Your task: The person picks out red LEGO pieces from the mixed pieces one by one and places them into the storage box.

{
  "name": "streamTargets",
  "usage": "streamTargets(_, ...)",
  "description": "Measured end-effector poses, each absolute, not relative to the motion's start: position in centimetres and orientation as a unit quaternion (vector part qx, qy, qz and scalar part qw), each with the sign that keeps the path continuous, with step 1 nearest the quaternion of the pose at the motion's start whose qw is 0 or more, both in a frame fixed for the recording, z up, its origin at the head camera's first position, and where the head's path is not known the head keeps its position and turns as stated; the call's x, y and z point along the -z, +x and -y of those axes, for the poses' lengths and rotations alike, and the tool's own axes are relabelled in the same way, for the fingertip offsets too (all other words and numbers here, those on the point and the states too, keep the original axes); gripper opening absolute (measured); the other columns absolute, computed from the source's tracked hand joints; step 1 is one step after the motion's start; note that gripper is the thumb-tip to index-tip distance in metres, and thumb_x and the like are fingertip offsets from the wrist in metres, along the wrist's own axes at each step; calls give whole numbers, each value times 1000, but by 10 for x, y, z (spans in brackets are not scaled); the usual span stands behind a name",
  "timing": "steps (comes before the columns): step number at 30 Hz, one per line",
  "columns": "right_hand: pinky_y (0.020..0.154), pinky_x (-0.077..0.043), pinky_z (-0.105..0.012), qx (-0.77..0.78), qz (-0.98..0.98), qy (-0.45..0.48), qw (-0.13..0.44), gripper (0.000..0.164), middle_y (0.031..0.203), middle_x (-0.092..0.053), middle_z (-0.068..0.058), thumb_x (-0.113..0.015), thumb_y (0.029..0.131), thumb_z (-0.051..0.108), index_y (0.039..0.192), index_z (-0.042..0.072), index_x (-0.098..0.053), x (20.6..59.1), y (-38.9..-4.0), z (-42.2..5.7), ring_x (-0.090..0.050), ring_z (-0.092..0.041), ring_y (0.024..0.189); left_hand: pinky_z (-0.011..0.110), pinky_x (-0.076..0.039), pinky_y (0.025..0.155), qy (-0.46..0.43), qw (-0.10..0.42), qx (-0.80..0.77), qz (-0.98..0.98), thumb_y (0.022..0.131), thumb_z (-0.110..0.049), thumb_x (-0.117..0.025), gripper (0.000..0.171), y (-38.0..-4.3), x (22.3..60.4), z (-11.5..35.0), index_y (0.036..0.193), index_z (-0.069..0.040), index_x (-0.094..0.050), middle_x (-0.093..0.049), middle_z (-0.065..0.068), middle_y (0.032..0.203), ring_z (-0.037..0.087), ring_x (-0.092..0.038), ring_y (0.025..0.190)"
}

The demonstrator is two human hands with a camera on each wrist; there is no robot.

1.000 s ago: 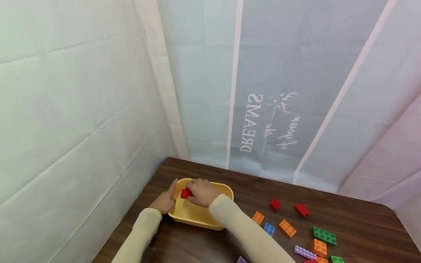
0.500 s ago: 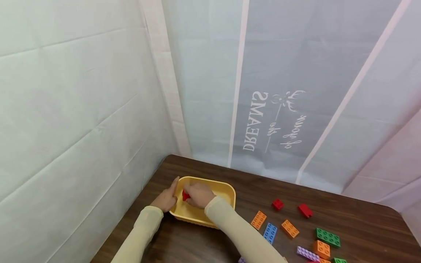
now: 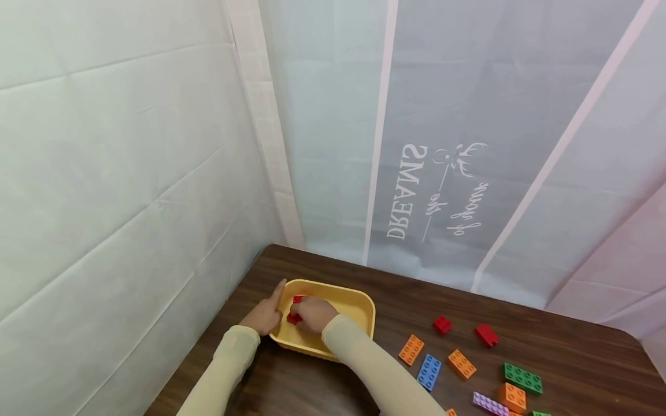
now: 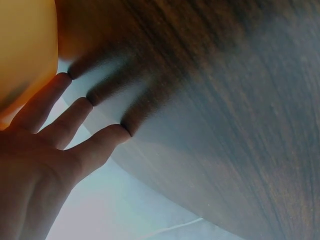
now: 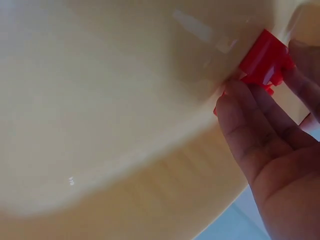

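A yellow tray [image 3: 364, 300] stands on the dark wooden table. My right hand [image 3: 314, 314] is inside it near the left end and pinches a red toy brick [image 5: 264, 56] between thumb and fingers. More red [image 5: 270, 90] shows beneath the fingertips; whether it is a second brick I cannot tell, as the fingers cover much of it. At the tray's left rim rests my left hand [image 3: 263, 315], index finger pointing forward along the edge. In the left wrist view several of its straight fingers [image 4: 102, 142] touch the tabletop beside the tray's outer wall [image 4: 30, 55].
Loose bricks lie right of the tray: a small red brick [image 3: 442, 325], another red one [image 3: 486, 335], orange ones [image 3: 411, 349] [image 3: 461, 364], a blue one [image 3: 429, 371], a green one [image 3: 522, 378], a purple one [image 3: 490, 403]. Fabric walls [image 3: 322, 173] border the table's back and left.
Inside the tray my right hand has moved slightly toward me and turned, and red now shows on both sides of its fingers. My left hand keeps its place on the rim. The view shifts slightly.
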State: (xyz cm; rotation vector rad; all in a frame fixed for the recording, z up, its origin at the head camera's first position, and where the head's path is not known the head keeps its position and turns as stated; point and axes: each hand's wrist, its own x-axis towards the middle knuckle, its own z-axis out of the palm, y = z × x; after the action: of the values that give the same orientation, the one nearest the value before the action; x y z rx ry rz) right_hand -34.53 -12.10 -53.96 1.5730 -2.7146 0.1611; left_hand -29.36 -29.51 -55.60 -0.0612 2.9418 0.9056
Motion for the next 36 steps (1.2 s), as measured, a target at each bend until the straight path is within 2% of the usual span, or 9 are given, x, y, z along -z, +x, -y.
streamTargets(4, 76, -50, -23, -61, 858, 509, 17, 16, 89, -66, 9, -74, 81, 19, 96, 24, -74, 538, -345, 118, -58, -5, 81, 44, -48, 76, -24, 37, -301, -953, 87, -4, -43, 79, -293, 555, 295, 159, -14, -12, -66, 19, 105, 19, -54, 69)
streamTargets(9, 78, -50, -23, -57, 854, 517, 14, 17, 87, -67, 11, -71, 83, 17, 98, 24, -74, 538, -344, 118, -57, -5, 78, 44, -48, 79, -28, 43, -305, -951, 87, -5, -43, 80, -292, 556, 295, 159, -15, -10, -64, 21, 117, 18, -56, 73)
streamTargets(20, 76, -50, -26, -48, 859, 509, -10, 21, 85, -66, 11, -68, 81, 11, 97, 25, -74, 538, -340, 123, -55, -5, 75, 45, -48, 80, -21, 39, -307, -951, 88, -5, -44, 79, -292, 559, 298, 159, -14, -12, -64, 22, 116, 18, -55, 72)
streamTargets(30, 74, -49, -23, -33, 851, 524, 4, 21, 87, -65, 14, -69, 79, 10, 94, 25, -72, 537, -337, 128, -54, -3, 74, 45, -49, 79, -16, 34, -300, -953, 86, -5, -44, 79, -293, 558, 295, 159, -14, -13, -67, 19, 107, 20, -56, 73)
streamTargets(36, 78, -51, -25, -44, 852, 521, -10, 27, 92, -68, 15, -69, 80, 11, 100, 28, -74, 536, -339, 123, -58, -3, 79, 46, -48, 81, -21, 45, -305, -951, 87, -4, -43, 80, -294, 555, 295, 159, -15, -11, -65, 21, 116, 19, -56, 76)
